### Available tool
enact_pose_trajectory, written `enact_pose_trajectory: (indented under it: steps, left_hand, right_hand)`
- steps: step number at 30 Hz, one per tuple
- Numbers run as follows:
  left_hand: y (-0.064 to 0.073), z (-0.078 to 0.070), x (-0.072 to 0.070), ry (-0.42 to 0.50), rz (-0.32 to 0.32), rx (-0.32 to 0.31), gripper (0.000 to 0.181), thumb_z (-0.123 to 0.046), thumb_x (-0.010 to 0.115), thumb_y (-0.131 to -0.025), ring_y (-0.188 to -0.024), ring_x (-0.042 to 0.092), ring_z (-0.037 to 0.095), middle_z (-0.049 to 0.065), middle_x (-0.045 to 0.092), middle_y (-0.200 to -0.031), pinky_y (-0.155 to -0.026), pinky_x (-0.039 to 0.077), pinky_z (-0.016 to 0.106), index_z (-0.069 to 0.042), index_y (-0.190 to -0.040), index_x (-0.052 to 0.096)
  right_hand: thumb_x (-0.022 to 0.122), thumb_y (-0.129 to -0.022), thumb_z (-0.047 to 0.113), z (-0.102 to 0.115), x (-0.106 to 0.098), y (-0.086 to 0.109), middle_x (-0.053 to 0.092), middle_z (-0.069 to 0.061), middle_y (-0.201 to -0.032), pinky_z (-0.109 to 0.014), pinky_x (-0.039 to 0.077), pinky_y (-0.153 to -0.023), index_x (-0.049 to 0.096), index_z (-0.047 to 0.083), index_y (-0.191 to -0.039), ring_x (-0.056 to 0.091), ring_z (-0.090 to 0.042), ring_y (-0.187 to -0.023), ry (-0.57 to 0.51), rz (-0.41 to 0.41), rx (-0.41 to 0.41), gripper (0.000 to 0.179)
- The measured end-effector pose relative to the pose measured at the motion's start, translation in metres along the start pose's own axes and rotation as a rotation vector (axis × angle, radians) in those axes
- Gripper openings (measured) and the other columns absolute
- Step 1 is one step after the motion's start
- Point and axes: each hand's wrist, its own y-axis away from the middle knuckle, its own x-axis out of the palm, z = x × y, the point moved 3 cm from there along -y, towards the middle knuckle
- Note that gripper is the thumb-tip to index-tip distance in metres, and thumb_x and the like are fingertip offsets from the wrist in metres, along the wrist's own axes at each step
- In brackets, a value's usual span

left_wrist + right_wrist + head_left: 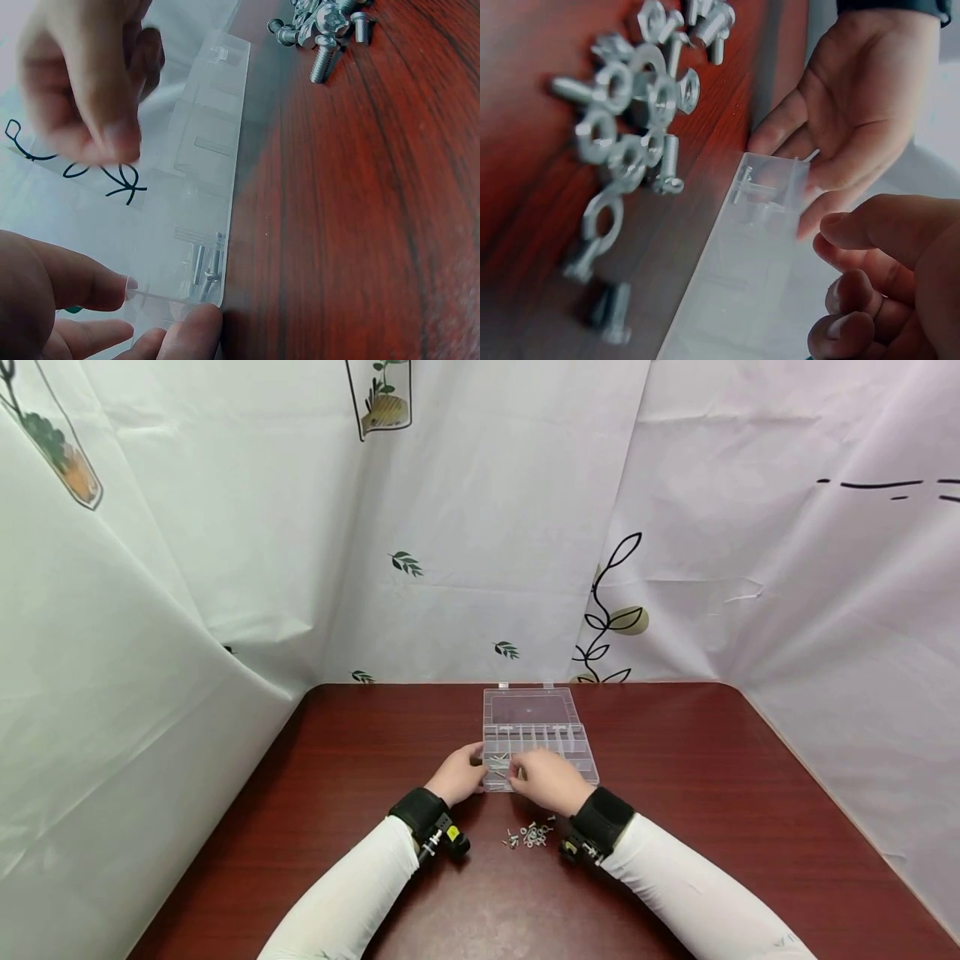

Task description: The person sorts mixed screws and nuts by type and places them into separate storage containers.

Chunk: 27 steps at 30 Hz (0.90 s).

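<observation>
A clear plastic compartment box (577, 747) stands on the table with its lid (528, 706) laid back. At its left front corner my left hand (456, 775) grips the wall, thumb and fingers about the edge. Several screws (199, 264) lie inside near that corner. My right hand (551, 781) hovers over the box's front left compartments, fingers curled and thumb tip close to the index fingertip (821, 246). No object shows between those tips; I cannot tell whether something small is hidden there. Nearer me lies a loose pile of bolts, nuts and washers (534, 835).
The dark red wooden table (720, 810) extends to both sides. White patterned cloth (480, 527) hangs behind and beside it. Each wrist wears a black strap (600, 820) with a small camera, low over the table near the pile.
</observation>
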Motion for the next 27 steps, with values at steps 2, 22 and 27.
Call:
enact_pose_trajectory:
  steps: [2,22,27]
  left_hand:
    - [-0.001,0.001,0.001,0.006,0.003,0.005,0.057,-0.001,0.053,-0.093,-0.078,0.065,0.019,0.022,0.056,-0.132,-0.064,0.06,0.03,0.004,-0.148,0.04]
    - [0.001,-0.001,0.002,-0.012,-0.002,-0.001,0.057,0.0,0.053,-0.093,-0.084,0.066,0.022,0.025,0.055,-0.132,-0.064,0.06,0.031,0.004,-0.149,0.039]
    - [0.0,0.0,0.002,-0.006,0.001,-0.008,0.057,0.0,0.053,-0.094,-0.088,0.066,0.023,0.023,0.056,-0.13,-0.065,0.06,0.032,0.003,-0.149,0.04]
  right_hand:
    - [0.069,-0.088,0.017,-0.001,-0.003,0.008,0.05,0.013,-0.062,-0.026,0.041,-0.052,0.063,0.022,-0.076,0.045,-0.006,-0.056,0.008,0.012,-0.006,0.014]
    - [0.078,-0.078,0.015,-0.026,-0.009,0.053,0.044,0.011,-0.06,-0.026,0.038,-0.052,0.053,0.02,-0.067,0.042,-0.007,-0.057,0.128,0.169,-0.11,0.027]
    - [0.077,-0.078,0.014,-0.027,-0.006,0.053,0.044,0.012,-0.06,-0.026,0.038,-0.051,0.053,0.021,-0.066,0.042,-0.007,-0.056,0.128,0.177,-0.114,0.028]
